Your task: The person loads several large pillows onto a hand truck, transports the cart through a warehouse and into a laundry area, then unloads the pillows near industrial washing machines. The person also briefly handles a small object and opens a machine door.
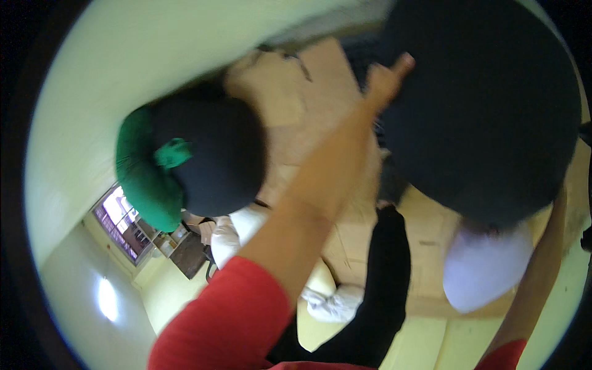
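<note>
A large, round, black stuffed bag (481,105), which looks like a bean bag, fills the upper right. My left hand (388,80) is at its left side, one digit lying on the black cloth and the other fingers curled against its edge, partly hidden. On the opposite side my right forearm (536,290) reaches up to the bag's lower right rim. The bag covers my right hand, so its fingers do not show. Below the black bag is a pale lilac-white rounded bundle (487,265), close to my right arm.
A black and green stuffed bag (209,154) with a knotted green tuft rests by the wall at left. Flattened cardboard (351,246) covers the floor. White bundles (333,302) lie near my black-trousered leg (385,271). A window (120,216) and a desk (188,256) are farther left.
</note>
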`<state>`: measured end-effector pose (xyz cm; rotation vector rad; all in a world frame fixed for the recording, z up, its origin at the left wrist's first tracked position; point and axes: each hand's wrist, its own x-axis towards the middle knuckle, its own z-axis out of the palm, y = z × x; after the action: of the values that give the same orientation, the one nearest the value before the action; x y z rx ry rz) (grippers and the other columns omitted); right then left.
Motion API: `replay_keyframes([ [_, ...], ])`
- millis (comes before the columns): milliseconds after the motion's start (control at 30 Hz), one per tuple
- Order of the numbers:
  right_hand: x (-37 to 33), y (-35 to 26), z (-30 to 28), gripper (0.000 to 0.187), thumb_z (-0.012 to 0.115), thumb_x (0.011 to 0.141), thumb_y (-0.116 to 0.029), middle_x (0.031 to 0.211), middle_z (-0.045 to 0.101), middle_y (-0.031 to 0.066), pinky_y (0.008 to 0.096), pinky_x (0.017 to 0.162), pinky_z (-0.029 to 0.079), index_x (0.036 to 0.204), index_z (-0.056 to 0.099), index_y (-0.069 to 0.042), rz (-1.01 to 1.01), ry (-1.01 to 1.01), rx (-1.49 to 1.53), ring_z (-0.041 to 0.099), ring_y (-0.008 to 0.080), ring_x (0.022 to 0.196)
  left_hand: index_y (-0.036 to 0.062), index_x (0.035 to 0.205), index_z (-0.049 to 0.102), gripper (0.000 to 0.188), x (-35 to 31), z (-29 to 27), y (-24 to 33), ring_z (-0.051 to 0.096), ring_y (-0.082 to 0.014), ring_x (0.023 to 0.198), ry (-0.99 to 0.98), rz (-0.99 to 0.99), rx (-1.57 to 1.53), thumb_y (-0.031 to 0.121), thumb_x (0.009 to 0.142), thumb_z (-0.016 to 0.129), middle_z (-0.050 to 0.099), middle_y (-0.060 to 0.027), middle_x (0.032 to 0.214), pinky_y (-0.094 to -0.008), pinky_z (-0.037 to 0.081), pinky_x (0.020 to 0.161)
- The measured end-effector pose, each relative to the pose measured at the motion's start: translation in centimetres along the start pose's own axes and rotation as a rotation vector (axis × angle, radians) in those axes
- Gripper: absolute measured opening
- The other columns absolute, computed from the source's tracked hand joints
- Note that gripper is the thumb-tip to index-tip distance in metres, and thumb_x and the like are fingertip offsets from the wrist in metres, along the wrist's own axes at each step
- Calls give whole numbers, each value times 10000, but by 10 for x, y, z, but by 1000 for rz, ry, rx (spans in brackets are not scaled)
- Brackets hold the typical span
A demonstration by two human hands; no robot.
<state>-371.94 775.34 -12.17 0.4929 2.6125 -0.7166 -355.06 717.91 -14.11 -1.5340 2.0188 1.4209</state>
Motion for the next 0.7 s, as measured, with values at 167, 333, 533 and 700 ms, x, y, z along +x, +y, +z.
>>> replay_keyframes([
  [167, -73, -10, -23, 531, 427, 1021, -429, 1224, 615, 172, 377, 943, 482, 1254, 570, 26, 137, 8, 310, 615, 290, 1047, -158, 1281, 518, 954, -41, -48, -5, 623, -339, 1107, -353, -125, -434, 635, 789, 718, 607, -283, 1229, -389, 484, 963],
  [333, -226, -29, -17, 540, 411, 1040, -393, 1286, 594, 171, 362, 968, 475, 1321, 537, 50, 248, -62, 586, 603, 282, 1068, -123, 1285, 538, 846, -131, -137, -63, 599, -313, 1154, -157, -46, -452, 578, 838, 693, 617, -252, 1236, -373, 456, 1007],
  [533, -429, -118, -37, 529, 416, 1041, -370, 1343, 558, 177, 377, 997, 471, 1361, 507, 41, 271, -150, 586, 597, 300, 1096, -114, 1348, 481, 881, -280, -252, -176, 548, -300, 1237, 43, -509, -466, 583, 847, 677, 555, -237, 1340, -359, 433, 1035],
  [700, -525, -290, -55, 525, 433, 1041, -334, 1369, 528, 221, 388, 1031, 458, 1355, 483, 83, 8, 116, 325, 589, 295, 1130, -85, 1404, 423, 879, -332, -379, -193, 553, -271, 1206, 60, -474, -808, 540, 851, 700, 555, -189, 1330, -345, 440, 1030],
])
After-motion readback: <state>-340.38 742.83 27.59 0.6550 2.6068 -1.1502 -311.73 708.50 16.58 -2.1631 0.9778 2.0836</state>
